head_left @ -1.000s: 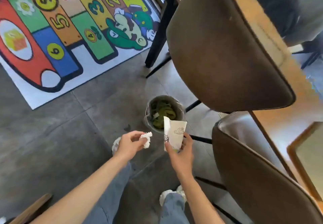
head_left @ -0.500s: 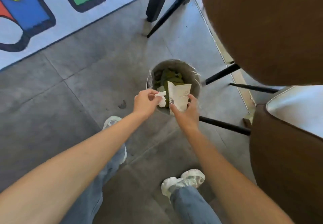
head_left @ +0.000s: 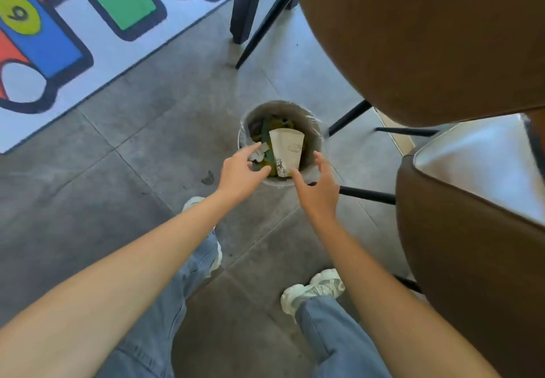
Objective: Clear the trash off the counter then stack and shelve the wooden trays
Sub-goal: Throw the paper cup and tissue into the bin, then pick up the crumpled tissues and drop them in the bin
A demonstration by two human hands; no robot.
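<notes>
Hovering over the near rim of the waste bin (head_left: 317, 129), left hand (head_left: 240, 175) and right hand (head_left: 318, 191) are spreading empty fingers; paper cup (head_left: 287, 150) and crumpled tissue (head_left: 261, 153) are lying inside it.

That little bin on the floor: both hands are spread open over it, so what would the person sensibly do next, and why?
Probably draw both hands back and turn to the counter. The left hand and right hand are open and empty above the bin, while the paper bag and crumpled tissue already lie inside it. The trays are not in view.
</notes>
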